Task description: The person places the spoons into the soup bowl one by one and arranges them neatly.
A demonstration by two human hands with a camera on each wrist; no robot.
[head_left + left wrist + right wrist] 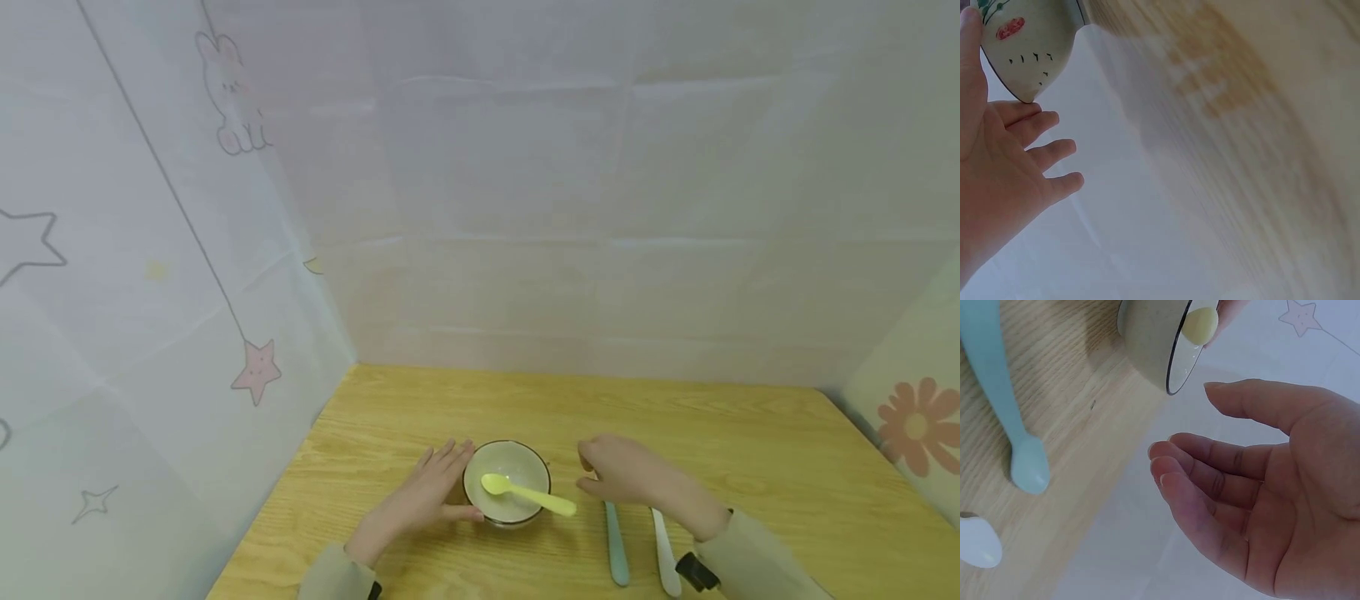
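Note:
A round cream bowl [525, 467] with a dark rim stands on the table. In it rests a pale yellow spoon [534, 497], its handle leaning out over the right rim. My left hand [427, 492] touches the bowl's left side, thumb near the front and index finger at the rim, the other fingers spread straight. Red and green painted marks show on the bowl's outside in the left wrist view. To the bowl's right, my right hand [626, 471] hovers with loosely bent fingers, its palm bare in the right wrist view. Below it lies a teal spoon [615, 546].
A white spoon [666, 558] lies right of the teal one, close to my right sleeve. The wooden table [585, 400] ends at a pale hanging cloth [525, 250] at the back. Printed cloth also hangs on the left and right sides.

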